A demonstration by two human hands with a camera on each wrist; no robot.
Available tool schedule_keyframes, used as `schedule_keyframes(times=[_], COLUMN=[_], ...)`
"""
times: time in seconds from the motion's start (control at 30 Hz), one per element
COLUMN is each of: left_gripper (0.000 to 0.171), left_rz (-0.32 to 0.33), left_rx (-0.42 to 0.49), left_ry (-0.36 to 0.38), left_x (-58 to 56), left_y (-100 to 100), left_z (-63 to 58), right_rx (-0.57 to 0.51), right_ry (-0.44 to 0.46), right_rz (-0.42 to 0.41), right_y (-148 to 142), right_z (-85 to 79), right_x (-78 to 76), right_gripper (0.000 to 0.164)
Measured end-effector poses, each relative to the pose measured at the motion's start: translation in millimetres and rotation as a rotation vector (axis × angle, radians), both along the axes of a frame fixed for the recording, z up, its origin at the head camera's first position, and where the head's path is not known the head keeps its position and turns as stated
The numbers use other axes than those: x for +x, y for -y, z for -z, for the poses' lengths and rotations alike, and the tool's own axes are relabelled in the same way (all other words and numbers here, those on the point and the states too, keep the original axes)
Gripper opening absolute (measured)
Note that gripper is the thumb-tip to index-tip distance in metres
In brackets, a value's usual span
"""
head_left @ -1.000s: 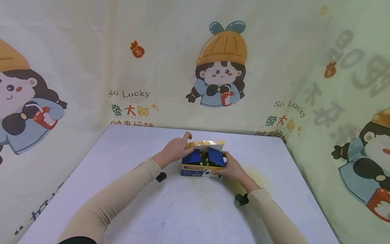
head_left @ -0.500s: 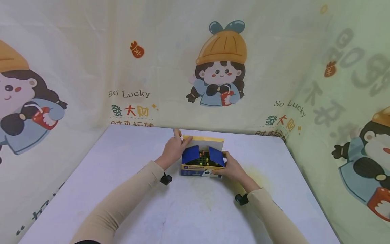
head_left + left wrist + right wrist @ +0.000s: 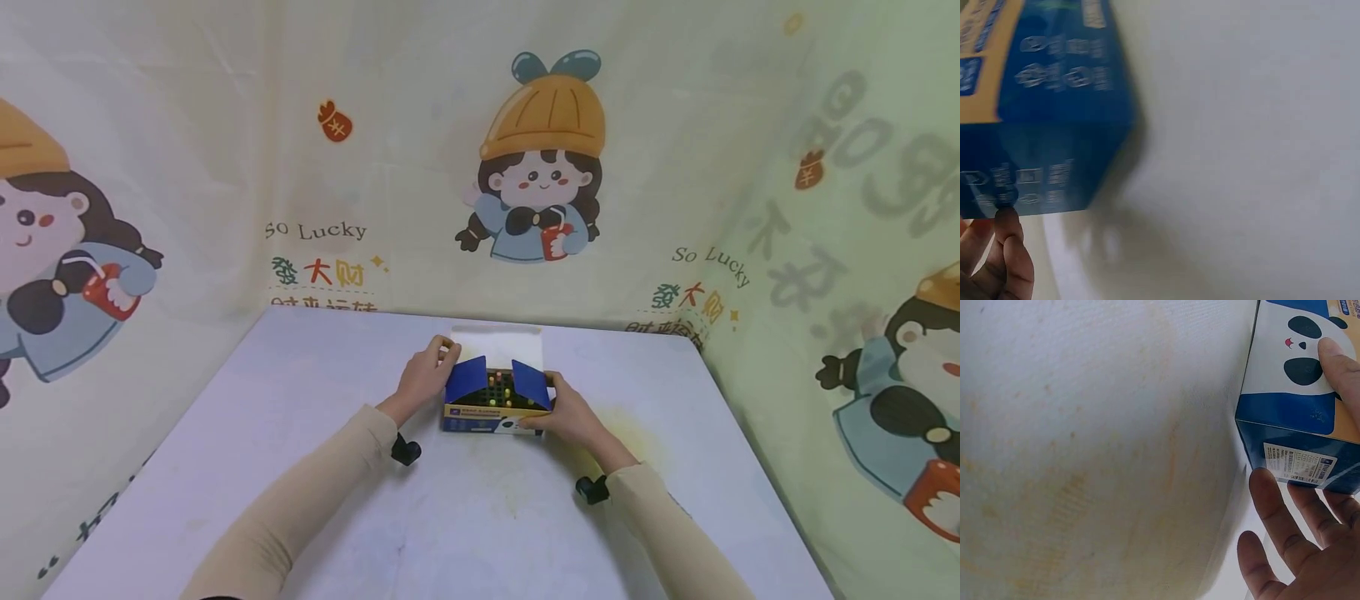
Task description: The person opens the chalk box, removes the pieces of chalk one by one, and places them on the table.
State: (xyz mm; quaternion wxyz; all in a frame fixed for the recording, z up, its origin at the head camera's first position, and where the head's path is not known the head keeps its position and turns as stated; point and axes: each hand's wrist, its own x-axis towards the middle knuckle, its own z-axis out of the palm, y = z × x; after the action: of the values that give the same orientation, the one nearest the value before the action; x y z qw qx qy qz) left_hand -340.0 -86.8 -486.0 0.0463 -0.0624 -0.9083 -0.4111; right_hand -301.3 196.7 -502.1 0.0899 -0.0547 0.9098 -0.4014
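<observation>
A small blue and yellow cardboard box sits on the table with its lid folded back. Two blue side flaps slant up over a dark holder bearing several small coloured tips. My left hand holds the rear left corner beside the lid; the left wrist view shows curled fingertips at the rear edge of the box's blue side. My right hand grips the right end, thumb on the printed panda face and fingers round the rear edge, below a barcode label.
The white tabletop has faint yellowish stains near my right hand. A patterned cloth with cartoon figures hangs behind and at both sides. A small black camera is strapped at each wrist.
The lid has swung from partly raised to folded back, away from me. My left hand has followed it to the rear left corner. The right hand has kept its grip on the box.
</observation>
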Motion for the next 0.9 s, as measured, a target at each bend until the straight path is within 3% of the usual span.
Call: schedule_keyframes(times=[0.13,0.27,0.47,0.57,0.9], left_gripper=[0.053,0.056,0.073,0.084,0.109], left_rz=[0.053,0.09,0.173,0.204,0.198], left_rx=[0.012,-0.032,-0.043,-0.053,-0.118], left_ry=[0.039,0.024,0.083,0.077,0.092], left_x=[5.3,8.2,14.8,19.6,22.1], left_y=[-0.2,-0.9,-0.1,0.5,1.2], left_z=[8.1,13.2,16.3,17.7,21.2], right_rx=[-0.007,-0.006,-0.005,-0.004,-0.029], right_ry=[0.002,0.003,-0.002,-0.012,-0.023], right_rz=[0.007,0.003,0.002,0.0,0.001], right_y=[-0.1,-0.6,0.9,1.0,1.1], right_z=[-1.2,-0.8,2.3,3.0,6.8], right_x=[1.3,0.7,-1.4,-0.5,-0.3], right_gripper=[0.108,0.108,0.11,0.111,0.113])
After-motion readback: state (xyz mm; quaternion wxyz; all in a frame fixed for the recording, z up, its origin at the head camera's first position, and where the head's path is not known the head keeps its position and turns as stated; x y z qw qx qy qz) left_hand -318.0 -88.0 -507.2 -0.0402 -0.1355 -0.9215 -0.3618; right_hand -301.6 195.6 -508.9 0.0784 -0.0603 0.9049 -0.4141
